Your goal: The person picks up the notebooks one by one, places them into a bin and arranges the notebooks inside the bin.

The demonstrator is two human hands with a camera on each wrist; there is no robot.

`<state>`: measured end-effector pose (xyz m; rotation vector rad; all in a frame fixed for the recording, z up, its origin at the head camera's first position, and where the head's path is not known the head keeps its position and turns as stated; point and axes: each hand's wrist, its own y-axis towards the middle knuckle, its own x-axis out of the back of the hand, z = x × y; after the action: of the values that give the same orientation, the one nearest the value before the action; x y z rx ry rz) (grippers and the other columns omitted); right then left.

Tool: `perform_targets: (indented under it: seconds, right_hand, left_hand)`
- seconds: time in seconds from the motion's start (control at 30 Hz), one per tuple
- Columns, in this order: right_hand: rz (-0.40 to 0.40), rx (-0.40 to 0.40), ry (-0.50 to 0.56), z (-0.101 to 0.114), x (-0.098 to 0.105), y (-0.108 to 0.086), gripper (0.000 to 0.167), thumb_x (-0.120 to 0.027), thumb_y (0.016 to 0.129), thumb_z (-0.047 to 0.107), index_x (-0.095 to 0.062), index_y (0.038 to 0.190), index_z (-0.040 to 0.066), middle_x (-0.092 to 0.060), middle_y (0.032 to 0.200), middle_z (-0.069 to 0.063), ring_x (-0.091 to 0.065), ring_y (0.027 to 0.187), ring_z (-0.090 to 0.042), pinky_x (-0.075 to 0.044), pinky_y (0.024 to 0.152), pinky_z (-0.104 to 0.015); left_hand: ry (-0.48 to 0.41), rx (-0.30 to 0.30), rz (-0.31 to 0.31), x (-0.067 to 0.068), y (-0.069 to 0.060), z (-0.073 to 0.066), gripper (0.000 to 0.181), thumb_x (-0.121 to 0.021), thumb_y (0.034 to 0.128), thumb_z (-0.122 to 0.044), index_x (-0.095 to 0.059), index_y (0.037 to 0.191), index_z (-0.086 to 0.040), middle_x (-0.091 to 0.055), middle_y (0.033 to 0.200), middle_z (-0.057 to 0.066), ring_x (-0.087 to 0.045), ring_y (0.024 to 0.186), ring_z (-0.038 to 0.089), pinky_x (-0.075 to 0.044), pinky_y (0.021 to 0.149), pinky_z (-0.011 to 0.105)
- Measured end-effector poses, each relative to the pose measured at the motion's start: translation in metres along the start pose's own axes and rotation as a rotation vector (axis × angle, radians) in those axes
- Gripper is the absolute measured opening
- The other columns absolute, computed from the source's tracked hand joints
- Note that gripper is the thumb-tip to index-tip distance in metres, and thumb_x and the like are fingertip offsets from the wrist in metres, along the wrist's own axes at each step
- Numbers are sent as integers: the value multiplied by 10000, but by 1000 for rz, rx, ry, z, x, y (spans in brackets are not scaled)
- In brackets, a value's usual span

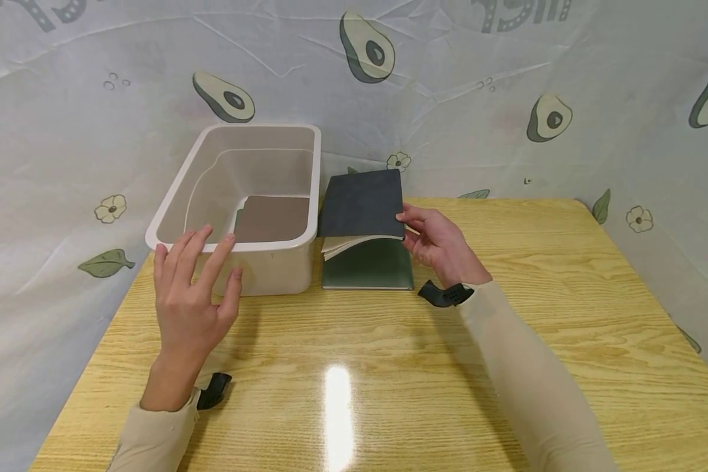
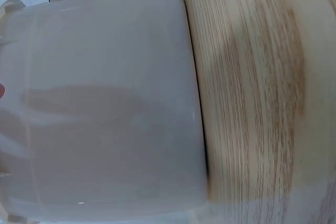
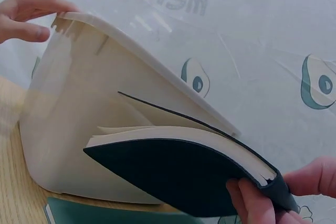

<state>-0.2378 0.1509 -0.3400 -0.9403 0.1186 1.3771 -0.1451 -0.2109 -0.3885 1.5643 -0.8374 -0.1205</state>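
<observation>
A dark-covered book (image 1: 362, 203) is pinched along its spine by my right hand (image 1: 439, 244), its pages fanning loosely at the other side, as the right wrist view shows. Beneath it a green book (image 1: 368, 265) lies flat on the table, partly covered. To the left stands a white plastic bin (image 1: 271, 269) with a brown-covered book (image 1: 273, 219) inside and a sliver of green beside that one. My left hand (image 1: 191, 295), fingers spread, is at the bin's near rim; the right wrist view shows its fingertips (image 3: 68, 8) at that rim.
The wood-grained table (image 1: 537, 262) extends to the right and toward the front. A pale cloth (image 1: 460, 98) printed with avocados hangs behind the table. The bin's side wall (image 2: 110, 103) fills much of the left wrist view.
</observation>
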Motion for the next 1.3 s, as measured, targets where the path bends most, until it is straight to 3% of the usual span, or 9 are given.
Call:
perform_targets:
  seconds: [0.23,0.37,0.83,1.3]
  right_hand:
    - [39,37,-26,6,-5,-6,564,-571,1022,-14,-598,1522,245,-663,1330,-39,-781,877,-169,-620,709,-220]
    - [67,47,-39,13,-12,-11,582,-566,1025,-16,-578,1541,251,-648,1389,-42,-799,868,-179,-618,711,-215]
    - [78,129,-73,37,-32,-31,549,-598,1017,-3,-618,1507,244,-636,1426,-34,-776,919,-186,-627,749,-221]
    - [96,163,23,66,-47,-47,526,-616,1012,-17,-652,1470,238,-648,1400,-10,-697,1062,-179,-637,746,-247]
  left_hand:
    - [-1,1,1,-1,0,1,452,-698,897,-162,-736,1346,-131,-672,1424,213,-573,1358,462,-267,1248,698]
    - [-4,2,-3,-2,0,2,446,-700,899,-161,-738,1343,-131,-675,1417,216,-575,1355,460,-268,1245,702]
    - [6,-6,-1,-5,0,4,461,-697,901,-169,-729,1361,-142,-672,1422,216,-572,1368,452,-273,1243,705]
    - [8,-10,-4,-6,0,4,457,-697,902,-175,-732,1356,-137,-671,1427,215,-573,1372,450,-273,1243,707]
